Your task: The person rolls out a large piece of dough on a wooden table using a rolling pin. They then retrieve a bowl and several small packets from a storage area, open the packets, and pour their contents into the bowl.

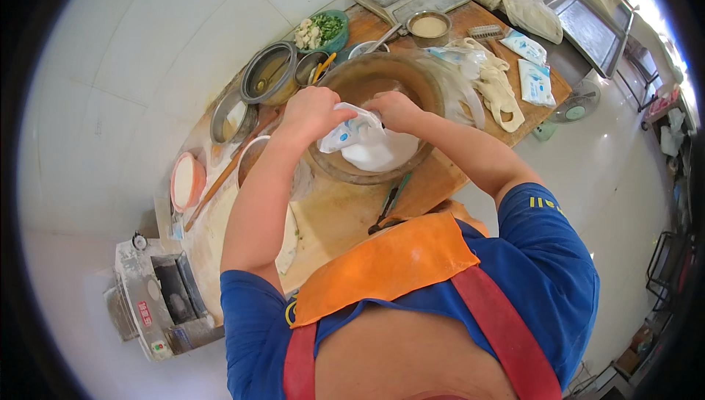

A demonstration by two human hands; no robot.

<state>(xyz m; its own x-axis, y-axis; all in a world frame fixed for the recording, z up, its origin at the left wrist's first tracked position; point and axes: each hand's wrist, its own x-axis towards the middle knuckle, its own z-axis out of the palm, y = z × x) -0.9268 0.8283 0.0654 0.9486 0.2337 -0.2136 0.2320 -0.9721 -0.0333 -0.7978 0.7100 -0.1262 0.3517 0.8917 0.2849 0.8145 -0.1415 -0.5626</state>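
Observation:
My left hand [315,113] and my right hand [395,110] hold the two sides of a white plastic packet [352,134] with blue print. The packet is tilted over a large brown basin [432,77]. Below it, a heap of white powder or granules [380,152] lies in the basin. Some fingertips are hidden behind the packet's edge.
Two similar packets [535,81] lie right of the basin, beside crumpled cloth-like bags [500,88]. Metal pots [269,72], a green bowl of chopped greens [330,28] and a rolling pin [220,179] are left. Scissors-like green-handled tool [392,201] lies near the front edge.

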